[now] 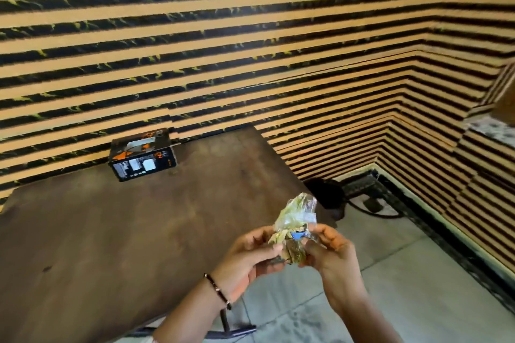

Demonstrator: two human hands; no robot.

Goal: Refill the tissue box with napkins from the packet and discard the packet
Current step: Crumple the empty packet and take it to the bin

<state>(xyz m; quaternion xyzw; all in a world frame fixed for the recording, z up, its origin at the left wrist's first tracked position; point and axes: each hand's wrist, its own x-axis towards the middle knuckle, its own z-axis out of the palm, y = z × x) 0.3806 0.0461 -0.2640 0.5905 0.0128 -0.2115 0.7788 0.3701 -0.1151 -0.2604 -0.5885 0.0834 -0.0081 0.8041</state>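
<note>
A black and orange tissue box (pixel 142 154) stands at the far side of the dark wooden table (pixel 111 231), against the wall, with white tissue showing in its top slot. A crumpled clear plastic packet (pixel 294 227) is held in front of me, over the table's right edge. My left hand (pixel 250 253) grips its lower left part and my right hand (pixel 328 250) pinches its right side. No napkins show inside the packet.
The wall (pixel 250 50) of horizontal wooden slats runs behind the table and turns a corner at the right. A dark object with a cable (pixel 328 195) lies on the grey tiled floor (pixel 390 287) beyond the table's right corner. A stone ledge (pixel 487 128) juts out at the far right.
</note>
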